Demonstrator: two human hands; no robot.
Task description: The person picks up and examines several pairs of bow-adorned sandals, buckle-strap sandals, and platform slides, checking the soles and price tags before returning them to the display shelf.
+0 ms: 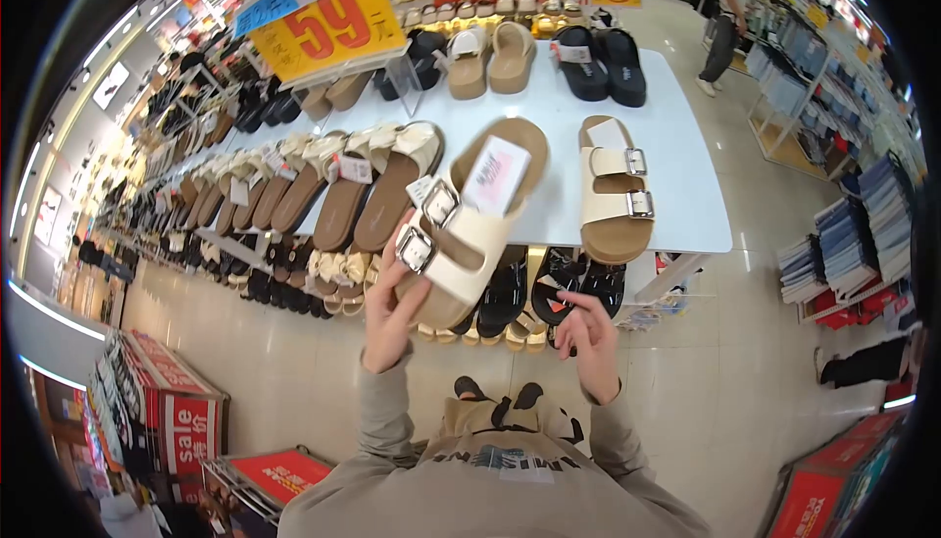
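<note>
My left hand (395, 305) is closed around the toe end of a cream sandal (453, 259) with two silver buckles and a tan footbed. The sandal is tilted, held up in front of the table edge, and a white paper tag (496, 176) lies on its heel part. Empty, with fingers partly bent and apart, my right hand (588, 334) hovers below the table edge, in front of black shoes on the lower level. A matching cream sandal (616, 207) rests flat on the white table (559, 161), to the right of the held one.
Bow-topped brown sandals (338, 207) line the table's left side. Black slides (605, 63) and tan platform slides (490, 60) stand at the back. A yellow price sign (328, 28) rises at back left. Black shoes (505, 293) sit beneath. A person (727, 19) stands at upper right, by clothes racks.
</note>
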